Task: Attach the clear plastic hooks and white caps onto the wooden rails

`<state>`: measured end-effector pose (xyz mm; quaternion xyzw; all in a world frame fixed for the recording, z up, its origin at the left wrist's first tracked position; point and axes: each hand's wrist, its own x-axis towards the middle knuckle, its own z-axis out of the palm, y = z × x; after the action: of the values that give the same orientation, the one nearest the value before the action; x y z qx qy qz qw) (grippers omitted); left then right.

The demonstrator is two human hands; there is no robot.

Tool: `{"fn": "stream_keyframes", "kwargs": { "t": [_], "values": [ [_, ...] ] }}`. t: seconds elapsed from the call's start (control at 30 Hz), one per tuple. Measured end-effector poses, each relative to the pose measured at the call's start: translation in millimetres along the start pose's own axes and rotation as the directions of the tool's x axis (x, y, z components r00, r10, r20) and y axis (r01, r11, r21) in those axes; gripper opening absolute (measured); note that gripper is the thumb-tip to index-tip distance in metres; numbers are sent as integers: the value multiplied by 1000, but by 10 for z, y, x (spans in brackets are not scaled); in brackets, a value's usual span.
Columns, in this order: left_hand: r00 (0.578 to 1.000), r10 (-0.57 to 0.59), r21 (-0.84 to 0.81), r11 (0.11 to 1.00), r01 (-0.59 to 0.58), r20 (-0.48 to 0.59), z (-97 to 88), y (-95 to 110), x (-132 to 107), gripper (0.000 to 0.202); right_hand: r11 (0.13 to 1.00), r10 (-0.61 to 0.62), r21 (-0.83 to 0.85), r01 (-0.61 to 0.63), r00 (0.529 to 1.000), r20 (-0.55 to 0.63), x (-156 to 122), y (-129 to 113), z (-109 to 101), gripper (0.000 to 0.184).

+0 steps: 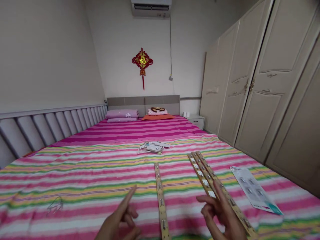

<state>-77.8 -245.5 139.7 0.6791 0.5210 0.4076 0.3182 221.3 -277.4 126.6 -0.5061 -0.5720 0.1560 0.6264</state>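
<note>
Striped cloth (82, 186) covers the bed (140, 128). Right of the left hand (117, 216), whose fingers are apart and empty, lies a single strip (160, 195) (probably light and stiff; best gripped by its edges). The loosely spread right hand (226, 213) hides parts of three strips (201, 166); contact is unclear. The single strip's near end is cut off.

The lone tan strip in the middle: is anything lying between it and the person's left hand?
Nothing visible: only striped cloth shows between the left hand and the lone strip. The three grouped strips lie beyond it.
</note>
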Motion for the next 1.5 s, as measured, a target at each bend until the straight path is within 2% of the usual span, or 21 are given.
{"fn": "stream_keyframes", "kwargs": {
  "t": [0.07,0.13,0.2,0.27,0.37,0.5,0.67,0.8,1.0,1.27,1.4,1.5],
  "values": [
    [979,75,37,997,-69,-187,5,263,39,92,993,-106,-62,103,993,-43,93,-249,-55,66],
    [928,160,81,987,-141,-336,20,420,62,100,971,-216,-119,209,975,-51,140,-402,-61,73],
    [881,208,114,978,-176,-425,40,472,60,102,946,-289,-165,277,956,-53,164,-468,-43,78],
    [867,190,125,981,-149,-461,58,445,39,101,935,-310,-200,293,949,-58,182,-462,-16,81],
    [887,108,135,989,-52,-449,81,316,-1,98,941,-253,-238,239,967,-30,200,-333,35,81],
    [915,4,197,977,83,-404,119,26,-19,95,952,-83,-289,98,994,64,162,37,129,81],
    [951,-135,289,932,217,-278,159,-405,9,94,915,95,-404,-19,981,169,37,534,224,87],
    [955,-223,326,904,278,-195,184,-613,14,94,865,209,-494,-87,958,198,-29,721,234,87],
    [954,-253,364,883,297,-163,212,-675,24,94,839,269,-533,-106,933,238,-61,784,255,90],
    [950,-287,367,876,313,-123,303,-582,7,94,802,298,-587,-112,926,231,-136,823,321,89],
    [967,-240,257,932,254,-84,495,-623,-61,91,803,314,-585,-117,917,247,-272,911,359,83],
    [973,-203,88,973,212,-107,676,-755,-91,82,885,310,-439,-157,901,303,-383,981,397,69]
  ]
}}
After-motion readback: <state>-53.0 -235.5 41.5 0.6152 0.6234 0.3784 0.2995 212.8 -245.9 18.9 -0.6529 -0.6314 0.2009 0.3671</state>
